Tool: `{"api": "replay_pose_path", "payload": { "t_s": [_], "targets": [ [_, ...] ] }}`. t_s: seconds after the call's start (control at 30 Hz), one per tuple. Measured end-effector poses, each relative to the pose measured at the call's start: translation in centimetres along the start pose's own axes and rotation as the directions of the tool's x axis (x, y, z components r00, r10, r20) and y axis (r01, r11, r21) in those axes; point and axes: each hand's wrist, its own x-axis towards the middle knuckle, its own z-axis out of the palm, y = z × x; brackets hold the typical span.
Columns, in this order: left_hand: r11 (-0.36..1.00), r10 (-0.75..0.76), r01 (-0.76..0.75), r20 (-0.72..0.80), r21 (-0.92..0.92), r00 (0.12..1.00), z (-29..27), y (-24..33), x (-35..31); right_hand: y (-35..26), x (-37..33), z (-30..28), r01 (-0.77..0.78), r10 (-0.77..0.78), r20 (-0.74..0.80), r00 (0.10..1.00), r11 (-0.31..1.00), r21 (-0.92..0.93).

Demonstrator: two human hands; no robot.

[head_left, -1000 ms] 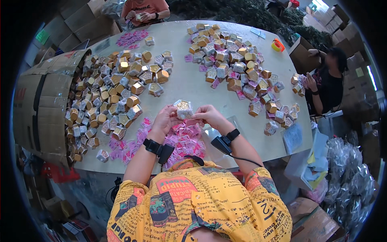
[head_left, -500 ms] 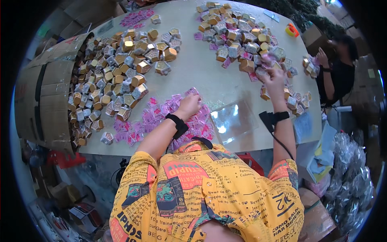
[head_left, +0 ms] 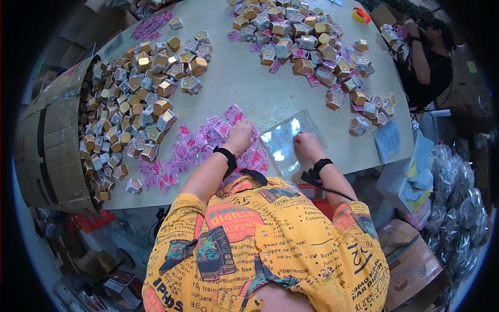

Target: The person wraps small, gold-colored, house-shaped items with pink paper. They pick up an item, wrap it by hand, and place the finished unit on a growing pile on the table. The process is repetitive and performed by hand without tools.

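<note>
Leftward of pink packets (head_left: 200, 145), gold pieces (head_left: 142, 64) at open carton (head_left: 65, 130)

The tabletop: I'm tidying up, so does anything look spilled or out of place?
Pale specks beside the clear sheet resemble loose debris. One patterned pentagonal piece sits near the front edge, apart from the left pile.

An orange and yellow tape dispenser (head_left: 359, 15) lies upper right, with crinkled silvery wrapping (head_left: 453, 208) near a cardboard box (head_left: 413, 265) below.

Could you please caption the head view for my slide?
Left hand at printed pink pieces, right hand over clear sheet.
</note>
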Motion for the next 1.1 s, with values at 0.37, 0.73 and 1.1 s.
{"api": "replay_pose_path", "payload": {
  "t_s": [0.37,0.73,1.1],
  "targets": [
    [0.749,-0.283,0.153,-0.102,-0.645,0.954,-3.1,-3.1,-0.7,-1.8,-0.2,-2.1,-0.102,0.113,-0.04,0.993,0.97,0.222],
    [0.117,-0.301,0.269,0.224,-0.956,0.927,-6.8,-2.6,-1.3,-2.1,-0.3,-3.5,-0.146,0.166,0.009,0.986,0.842,0.519],
    [-0.086,-0.196,0.363,0.373,-0.928,0.907,-8.8,-1.0,-1.7,-1.7,-0.2,-2.1,0.063,0.103,-0.245,0.964,0.805,0.59]
  ]
}}
